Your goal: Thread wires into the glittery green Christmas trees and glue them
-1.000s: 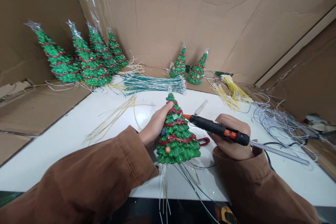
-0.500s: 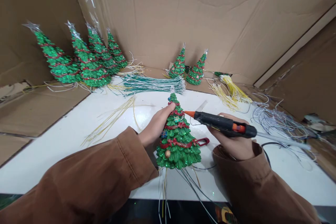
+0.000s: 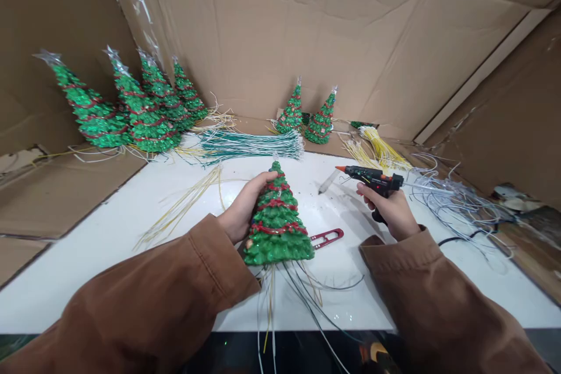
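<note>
Left hand grips the tree by its left side over the worktop, long axis running near to far, tip farthest. Right hand grips the glue gun, right of the tree; nozzle points left, apart from the tree's upper part.

Left hand gripping, thumb extended forward; right hand curled in grip; forearms angled inward.
</note>
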A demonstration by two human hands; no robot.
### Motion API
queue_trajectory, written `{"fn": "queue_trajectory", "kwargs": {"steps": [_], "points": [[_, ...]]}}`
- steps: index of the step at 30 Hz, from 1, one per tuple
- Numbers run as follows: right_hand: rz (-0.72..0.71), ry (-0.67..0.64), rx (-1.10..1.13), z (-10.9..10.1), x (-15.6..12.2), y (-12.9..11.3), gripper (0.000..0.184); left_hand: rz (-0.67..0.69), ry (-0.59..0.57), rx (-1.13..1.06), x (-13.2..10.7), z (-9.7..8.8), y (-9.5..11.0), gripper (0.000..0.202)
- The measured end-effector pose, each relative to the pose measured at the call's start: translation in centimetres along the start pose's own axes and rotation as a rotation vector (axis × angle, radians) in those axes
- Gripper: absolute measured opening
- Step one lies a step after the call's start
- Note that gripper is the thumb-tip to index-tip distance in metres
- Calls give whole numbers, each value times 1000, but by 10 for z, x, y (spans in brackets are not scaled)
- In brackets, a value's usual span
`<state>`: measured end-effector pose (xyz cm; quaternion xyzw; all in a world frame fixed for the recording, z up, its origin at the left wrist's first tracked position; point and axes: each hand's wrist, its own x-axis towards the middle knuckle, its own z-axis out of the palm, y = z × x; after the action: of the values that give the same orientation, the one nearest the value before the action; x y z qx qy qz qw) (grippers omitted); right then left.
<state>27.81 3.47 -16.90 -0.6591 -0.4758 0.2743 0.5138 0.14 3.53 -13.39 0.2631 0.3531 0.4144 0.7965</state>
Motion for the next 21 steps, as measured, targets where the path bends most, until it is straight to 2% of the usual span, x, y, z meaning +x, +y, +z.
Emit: {"fn": "queue_trajectory", "kwargs": {"steps": [5,16,21], "points": [[-1,22,31,1,6,10,41,-82,5,42,-1,-4,1,12],[86,87,20,2,9,15,39,-70,-63,55,2,-5,-3,12],[80,87,17,3,9,15,38,-70,-39,67,2,-4,-9,15]]}}
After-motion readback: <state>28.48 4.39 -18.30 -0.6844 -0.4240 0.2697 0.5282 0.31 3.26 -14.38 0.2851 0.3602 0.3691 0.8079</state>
